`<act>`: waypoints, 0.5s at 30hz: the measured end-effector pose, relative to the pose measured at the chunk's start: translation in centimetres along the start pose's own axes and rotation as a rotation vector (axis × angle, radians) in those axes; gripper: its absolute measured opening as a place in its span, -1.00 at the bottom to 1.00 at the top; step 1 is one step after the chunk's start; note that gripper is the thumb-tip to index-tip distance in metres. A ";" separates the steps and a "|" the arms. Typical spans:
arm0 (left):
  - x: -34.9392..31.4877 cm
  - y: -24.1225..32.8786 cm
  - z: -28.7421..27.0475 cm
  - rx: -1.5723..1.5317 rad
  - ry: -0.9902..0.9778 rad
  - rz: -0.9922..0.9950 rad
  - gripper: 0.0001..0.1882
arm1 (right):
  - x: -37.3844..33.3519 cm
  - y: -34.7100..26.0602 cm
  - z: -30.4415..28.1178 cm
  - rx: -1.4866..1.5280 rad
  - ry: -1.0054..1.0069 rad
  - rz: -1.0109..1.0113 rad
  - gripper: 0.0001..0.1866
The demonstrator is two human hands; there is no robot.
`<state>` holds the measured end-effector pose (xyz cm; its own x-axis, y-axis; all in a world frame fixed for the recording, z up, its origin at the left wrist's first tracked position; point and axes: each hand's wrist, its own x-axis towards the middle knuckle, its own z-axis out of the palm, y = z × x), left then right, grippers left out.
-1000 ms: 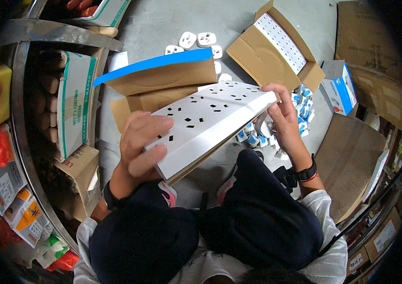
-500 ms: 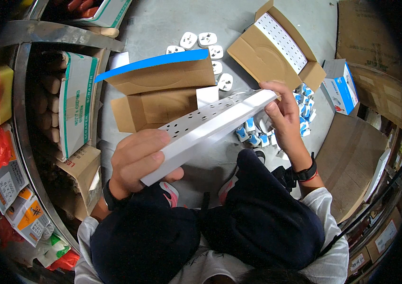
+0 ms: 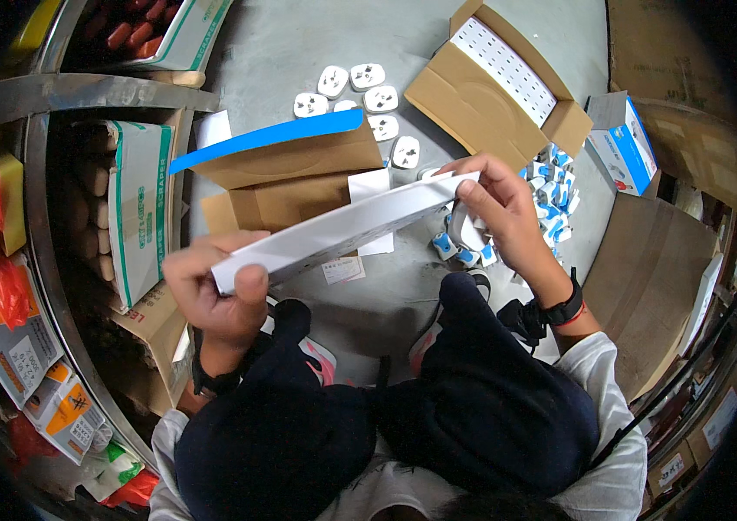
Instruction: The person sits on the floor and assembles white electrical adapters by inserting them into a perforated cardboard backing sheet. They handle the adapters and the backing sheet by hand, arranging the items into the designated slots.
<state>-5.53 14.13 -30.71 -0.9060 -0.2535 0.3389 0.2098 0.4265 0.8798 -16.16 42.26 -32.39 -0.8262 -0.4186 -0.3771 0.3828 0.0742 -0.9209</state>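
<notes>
A long white tray-like insert (image 3: 347, 219), its face punched with small dark slots, is held up in front of me between both hands. It is tilted so a plain white side shows and the slotted face is seen at a steep angle. My left hand (image 3: 221, 286) grips its near left end, thumb on the side. The fingers and thumb of my right hand (image 3: 500, 208) pinch its far right end. Just beyond lies an open cardboard box (image 3: 295, 198) with a blue-edged flap, partly hidden by the insert. White plug adapters (image 3: 368, 76) lie behind that box.
Another open box (image 3: 464, 95) holds a white slotted insert (image 3: 507, 69). Blue-and-white plugs (image 3: 551, 195) are piled on the floor near a blue-and-white carton (image 3: 625, 148). Metal shelving (image 3: 39, 208) with boxes stands left; a large brown carton (image 3: 642, 286) lies right. A paper slip (image 3: 343, 270) lies ahead.
The insert has been turned so its slotted face, earlier facing up, now tips away and downward. Both hands have shifted left, and the left hand's thumb now shows on the side.
</notes>
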 end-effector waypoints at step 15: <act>3.3 -2.0 -0.4 -0.097 -0.231 -0.344 -0.40 | 0.7 0.9 0.2 -0.219 -0.108 0.257 -0.68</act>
<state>-8.80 12.10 -31.26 -0.9855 -0.1607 -0.0539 -0.0956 0.2648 0.9596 -16.31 41.89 -33.42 -0.6614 -0.4531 -0.5977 0.4651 0.3775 -0.8008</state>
